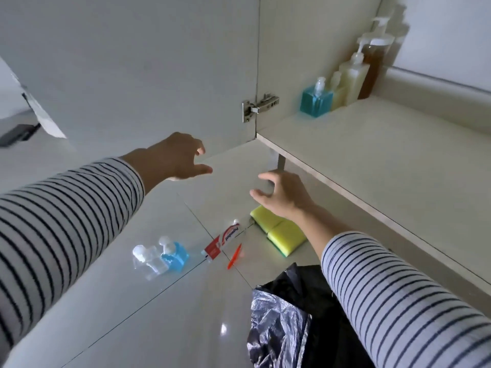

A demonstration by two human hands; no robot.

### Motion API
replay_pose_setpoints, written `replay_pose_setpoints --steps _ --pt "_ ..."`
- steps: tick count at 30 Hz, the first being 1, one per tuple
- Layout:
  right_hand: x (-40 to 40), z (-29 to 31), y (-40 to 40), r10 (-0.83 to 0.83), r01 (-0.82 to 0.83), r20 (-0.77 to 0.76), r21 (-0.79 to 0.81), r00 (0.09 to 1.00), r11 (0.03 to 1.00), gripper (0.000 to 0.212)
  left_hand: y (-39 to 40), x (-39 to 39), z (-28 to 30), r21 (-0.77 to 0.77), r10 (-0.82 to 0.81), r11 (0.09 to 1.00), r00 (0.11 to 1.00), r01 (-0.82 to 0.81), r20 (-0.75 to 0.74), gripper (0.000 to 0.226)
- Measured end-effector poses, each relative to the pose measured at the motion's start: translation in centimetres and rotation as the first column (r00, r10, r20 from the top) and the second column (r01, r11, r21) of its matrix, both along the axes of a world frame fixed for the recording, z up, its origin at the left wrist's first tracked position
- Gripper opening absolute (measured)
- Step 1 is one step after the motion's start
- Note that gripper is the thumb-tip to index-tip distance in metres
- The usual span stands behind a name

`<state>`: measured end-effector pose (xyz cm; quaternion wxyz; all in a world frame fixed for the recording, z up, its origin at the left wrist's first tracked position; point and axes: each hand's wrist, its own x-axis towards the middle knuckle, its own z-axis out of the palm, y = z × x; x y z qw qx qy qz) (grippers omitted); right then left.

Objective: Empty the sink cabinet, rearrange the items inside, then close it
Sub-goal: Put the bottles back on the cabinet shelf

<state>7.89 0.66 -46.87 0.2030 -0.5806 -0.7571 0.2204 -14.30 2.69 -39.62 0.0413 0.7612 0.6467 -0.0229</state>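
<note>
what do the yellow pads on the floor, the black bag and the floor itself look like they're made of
Yellow pads: soft foam sponge, matte and porous-looking, with a green layer showing at one edge.
Black bag: thin plastic film, crinkled, with shiny highlights on its folds.
Floor: probably glazed ceramic or similar tile, glossy enough to show reflections, with thin dark joint lines.

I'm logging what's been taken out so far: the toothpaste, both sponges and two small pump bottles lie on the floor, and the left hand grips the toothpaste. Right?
Not quite. The head view shows the left hand open and holding nothing, well above the toothpaste. The rest stands: toothpaste, both sponges and two small pump bottles lie on the floor.
</note>
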Motion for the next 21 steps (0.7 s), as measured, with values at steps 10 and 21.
replay_pose_setpoints --steps 10,21 --pt "-11.8 -7.0 -3.0 0.448 -0.444 0.049 -0.066 0.893 0.893 0.06 -11.4 -13.9 -12.7 -0.054 0.069 0.997 0.932 -0.053 0.356 0.063" --pt "-15.3 -15.8 -5.0 0.484 -0.484 -0.003 -0.023 0.875 0.875 0.078 -16.0 -17.0 -24.5 0.126 0.065 0.981 0.857 -0.15 0.511 0.083"
